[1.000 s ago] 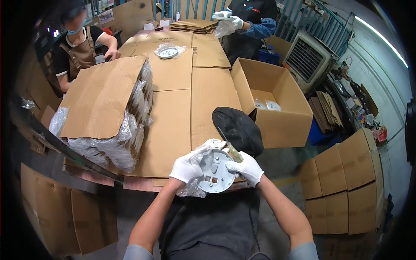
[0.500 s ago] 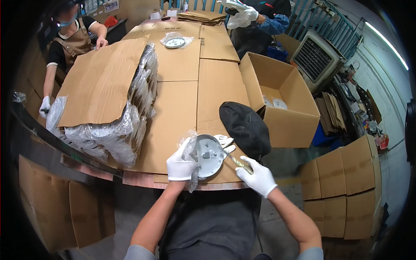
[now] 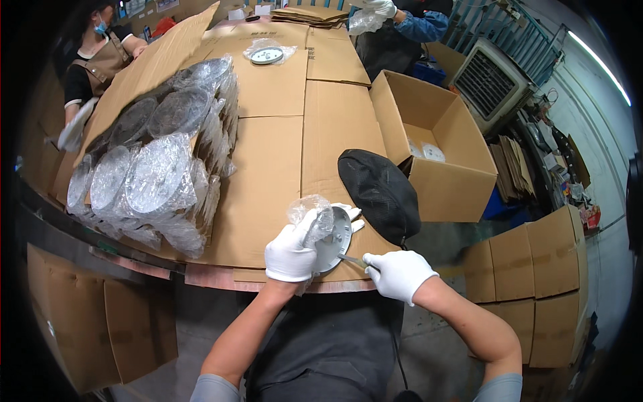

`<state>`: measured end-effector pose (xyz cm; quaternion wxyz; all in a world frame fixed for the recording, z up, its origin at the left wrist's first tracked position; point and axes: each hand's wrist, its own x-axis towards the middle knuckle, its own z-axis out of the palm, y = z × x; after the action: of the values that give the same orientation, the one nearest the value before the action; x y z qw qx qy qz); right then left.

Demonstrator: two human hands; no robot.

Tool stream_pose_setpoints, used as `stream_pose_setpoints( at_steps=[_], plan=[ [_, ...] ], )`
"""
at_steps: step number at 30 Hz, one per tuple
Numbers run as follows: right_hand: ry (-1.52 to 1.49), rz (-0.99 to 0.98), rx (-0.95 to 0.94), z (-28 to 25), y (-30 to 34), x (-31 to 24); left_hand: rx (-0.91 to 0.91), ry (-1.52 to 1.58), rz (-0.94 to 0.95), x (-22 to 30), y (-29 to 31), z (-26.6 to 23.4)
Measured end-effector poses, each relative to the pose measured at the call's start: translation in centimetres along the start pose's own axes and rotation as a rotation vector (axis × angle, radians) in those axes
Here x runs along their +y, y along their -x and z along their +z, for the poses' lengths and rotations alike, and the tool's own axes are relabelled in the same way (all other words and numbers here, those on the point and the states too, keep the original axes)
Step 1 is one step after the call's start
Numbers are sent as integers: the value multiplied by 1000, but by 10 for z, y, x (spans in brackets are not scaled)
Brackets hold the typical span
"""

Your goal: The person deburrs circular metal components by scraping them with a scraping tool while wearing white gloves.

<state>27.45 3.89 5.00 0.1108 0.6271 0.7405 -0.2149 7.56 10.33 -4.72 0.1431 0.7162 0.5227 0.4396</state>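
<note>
Dozens of round metal discs wrapped in clear plastic lie stacked on the left of the cardboard-covered tabletop, partly under a loose cardboard sheet, with a person in a brown apron standing beyond them at the far left. At the near edge, the left hand, in a white glove, is closed around a round silvery disc and a crumpled clear plastic bag, holding the disc tilted just above the tabletop. Just right of it, the right hand, also gloved in white, pinches a thin metal tool whose tip touches the disc's lower rim. Behind both hands a black mesh cap rests on the tabletop's right edge. Further right an open cardboard box holds a few pale discs. At the top, another bagged disc lies alone, and a second person in gloves stands at the far end.
</note>
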Motion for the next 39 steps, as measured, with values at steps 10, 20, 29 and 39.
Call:
stream_pose_setpoints(
  at_steps=[10, 20, 29, 39],
  plan=[
    [-115, 49, 203, 56, 12, 10, -87, 295, -218, -29, -7, 10],
    [-289, 13, 501, 82, 14, 29, -135, 292, -236, -33, -7, 10],
    [-21, -12, 125, 16, 8, 5, -89, 142, -38, -13, -4, -9],
    [-45, 28, -11, 19, 4, -12, -148, 310, -174, -17, -6, -5]
  ],
)
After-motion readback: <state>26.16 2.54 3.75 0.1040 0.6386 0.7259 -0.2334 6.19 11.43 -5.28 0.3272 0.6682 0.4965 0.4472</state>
